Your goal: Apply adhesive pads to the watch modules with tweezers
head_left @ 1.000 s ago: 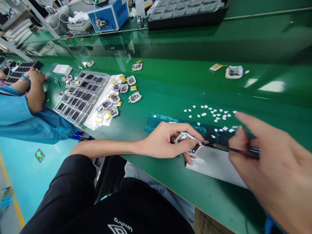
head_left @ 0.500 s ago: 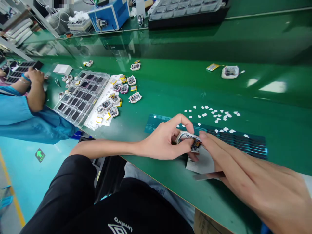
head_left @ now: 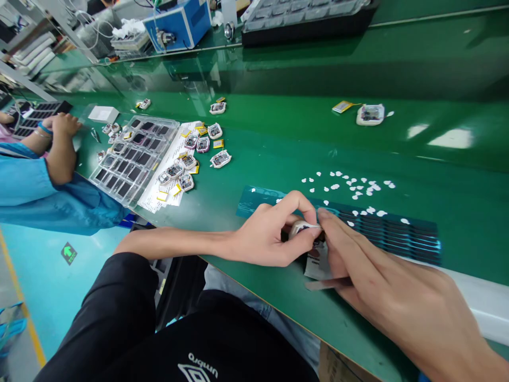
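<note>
White casing (head_left: 297, 229) over worktop (head_left: 278, 164); left hand (head_left: 266, 236), fingers clamped on it; right hand (head_left: 369, 270), fingers bunched at its edge, metal tool (head_left: 323, 285) gripped; seemingly mid-work; many white tabs (head_left: 335, 187) loose, likely unused.

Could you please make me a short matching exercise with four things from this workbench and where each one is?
Things:
1. White-cased device
2. Flat tool
3. Small white pieces
4. Box-shaped machine

Places:
A. Strewn over the green bench and the dark strip
B. Held by the right hand
C. At the back, left of the black tray
D. Held by the left hand

Pairs: 1-D; 2-B; 3-A; 4-C
</note>
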A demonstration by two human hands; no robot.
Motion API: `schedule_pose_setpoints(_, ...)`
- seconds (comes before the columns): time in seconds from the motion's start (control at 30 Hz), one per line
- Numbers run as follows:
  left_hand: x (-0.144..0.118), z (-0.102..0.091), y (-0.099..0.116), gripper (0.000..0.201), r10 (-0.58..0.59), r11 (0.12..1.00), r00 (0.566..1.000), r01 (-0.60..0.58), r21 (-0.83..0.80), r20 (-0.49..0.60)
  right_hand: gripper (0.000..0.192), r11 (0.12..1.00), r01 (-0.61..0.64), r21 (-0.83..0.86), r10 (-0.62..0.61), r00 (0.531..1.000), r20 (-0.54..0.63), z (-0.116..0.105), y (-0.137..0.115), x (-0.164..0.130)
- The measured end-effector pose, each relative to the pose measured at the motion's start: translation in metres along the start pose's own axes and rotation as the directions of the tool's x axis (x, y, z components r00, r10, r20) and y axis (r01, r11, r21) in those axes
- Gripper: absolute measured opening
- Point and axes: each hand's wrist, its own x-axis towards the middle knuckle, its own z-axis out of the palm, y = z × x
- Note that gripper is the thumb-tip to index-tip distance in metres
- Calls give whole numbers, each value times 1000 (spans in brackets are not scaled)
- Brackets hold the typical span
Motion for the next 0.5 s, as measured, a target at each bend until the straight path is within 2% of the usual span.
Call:
schedule_pose_setpoints(0.1, 1, 0, -1, 20, 17, 1000, 1000, -17, -15, 6, 70, 988, -37, 150, 39, 999, -10, 0, 1, 1)
schedule_pose_setpoints(0.17, 1, 0, 0, 21, 25, 999, 999, -24, -37, 21, 52, 935, -198, 295, 205, 979, 8, -2, -1, 6)
schedule_pose_setpoints(0.23, 1, 0, 1, 21, 29, 999, 998, -28, -26, 54, 29, 849, -337, 408, 348, 936, 48, -3, -5, 13)
schedule_pose_setpoints(0.27, 0, 0, 2, 19, 29, 1000, 997, -28, -9, 71, 23, 807, -392, 442, 400, 913, 82, -4, -6, 16)
schedule_pose_setpoints(0.4, -1, -1, 6, 17, -4, 998, 992, -4, 68, 127, 31, 681, -544, 490, 505, 833, 225, -2, -7, 23)
schedule_pose_setpoints(0.5, -3, -3, 6, 19, -10, 993, 986, -9, 118, 165, 31, 697, -533, 481, 508, 839, 195, -2, -3, 22)
